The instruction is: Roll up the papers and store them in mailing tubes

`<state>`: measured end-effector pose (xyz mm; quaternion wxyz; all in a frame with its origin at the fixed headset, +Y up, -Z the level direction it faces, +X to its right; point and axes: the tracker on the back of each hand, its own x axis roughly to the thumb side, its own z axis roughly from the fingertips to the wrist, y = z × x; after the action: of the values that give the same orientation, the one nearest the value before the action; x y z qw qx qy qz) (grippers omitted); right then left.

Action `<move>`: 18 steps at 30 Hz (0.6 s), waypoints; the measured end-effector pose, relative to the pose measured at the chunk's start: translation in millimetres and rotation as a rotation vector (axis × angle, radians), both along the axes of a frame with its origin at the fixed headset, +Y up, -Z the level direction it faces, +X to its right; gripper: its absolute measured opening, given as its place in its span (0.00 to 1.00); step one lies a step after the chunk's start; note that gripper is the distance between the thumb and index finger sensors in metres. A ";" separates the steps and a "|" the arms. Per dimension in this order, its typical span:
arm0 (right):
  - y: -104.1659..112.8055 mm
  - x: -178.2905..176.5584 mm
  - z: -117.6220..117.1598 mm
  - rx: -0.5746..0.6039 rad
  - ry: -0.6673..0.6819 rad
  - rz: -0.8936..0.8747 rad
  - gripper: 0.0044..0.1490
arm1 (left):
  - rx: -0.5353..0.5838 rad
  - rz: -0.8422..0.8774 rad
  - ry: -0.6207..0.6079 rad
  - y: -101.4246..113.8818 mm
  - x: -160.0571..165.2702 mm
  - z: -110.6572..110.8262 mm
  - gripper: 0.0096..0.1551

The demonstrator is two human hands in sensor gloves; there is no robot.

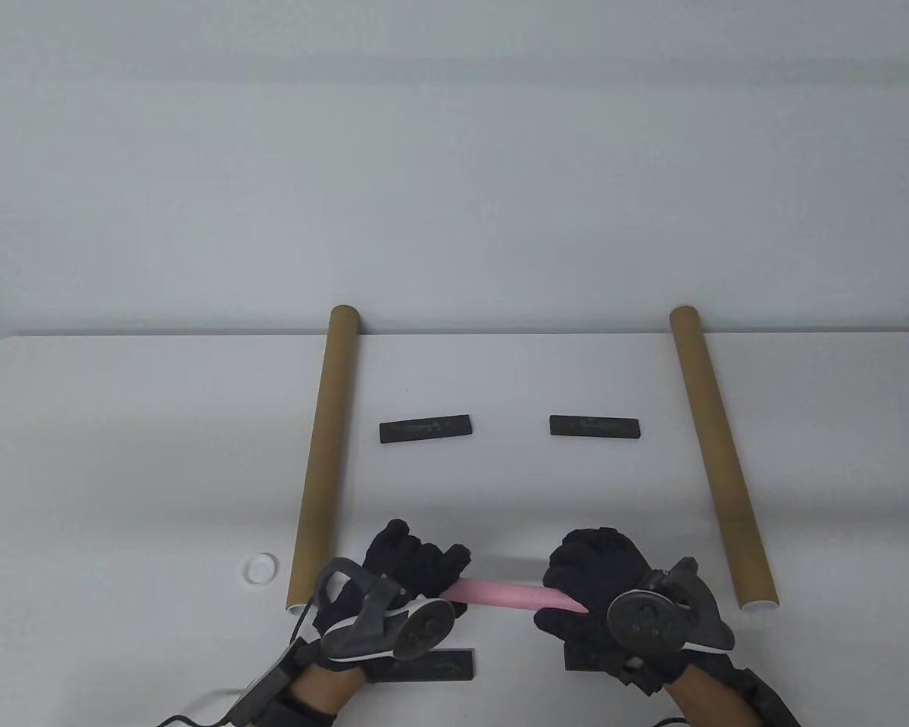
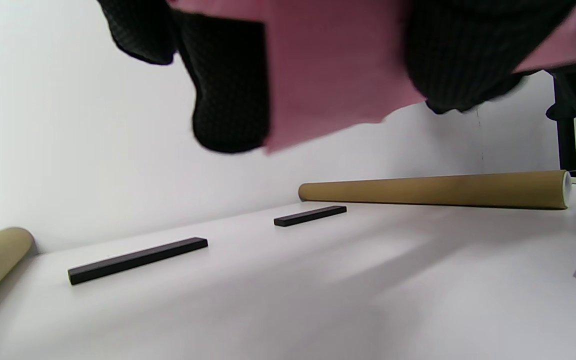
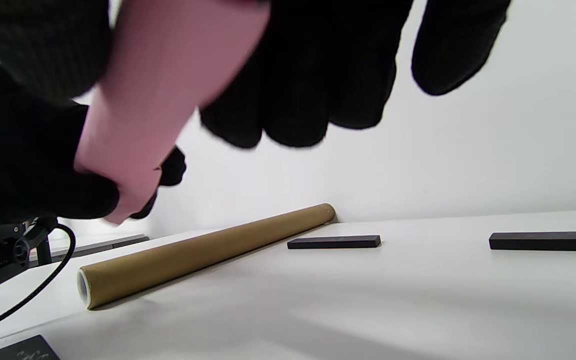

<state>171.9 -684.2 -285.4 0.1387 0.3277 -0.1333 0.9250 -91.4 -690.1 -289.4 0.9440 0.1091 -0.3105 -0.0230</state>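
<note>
A pink paper roll [image 1: 504, 592] is lifted just above the table's front edge, lying left to right. My left hand [image 1: 413, 564] grips its left end and my right hand [image 1: 595, 568] grips its right end, fingers curled over it. In the left wrist view the pink paper [image 2: 333, 65] shows between black fingers [image 2: 230, 85]. In the right wrist view the roll [image 3: 163, 95] runs between thumb and fingers [image 3: 293, 75]. Two brown mailing tubes lie lengthwise, one on the left [image 1: 326, 454] and one on the right [image 1: 716, 454], both apart from the hands.
Two black bars [image 1: 426, 429] [image 1: 595, 426] lie between the tubes at mid-table. Another bar [image 1: 435, 666] sits by the front edge under my left wrist, and one is partly hidden under my right hand. A white cap [image 1: 259, 568] rests left of the left tube.
</note>
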 end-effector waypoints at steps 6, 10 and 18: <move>1.7 -3.1 3.6 0.057 -0.003 0.039 0.36 | -0.009 -0.004 0.004 -3.0 0.1 -0.9 0.39; -0.1 -0.7 0.3 -0.011 0.009 -0.005 0.40 | 0.032 -0.016 -0.006 -0.3 2.0 1.5 0.37; 1.3 -3.0 4.0 0.065 -0.016 0.040 0.36 | -0.010 -0.003 0.008 -3.0 0.7 -0.5 0.38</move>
<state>168.9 -682.9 -281.5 0.1082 0.3273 -0.1576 0.9254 -90.7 -693.1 -289.9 0.9457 0.1040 -0.3069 -0.0236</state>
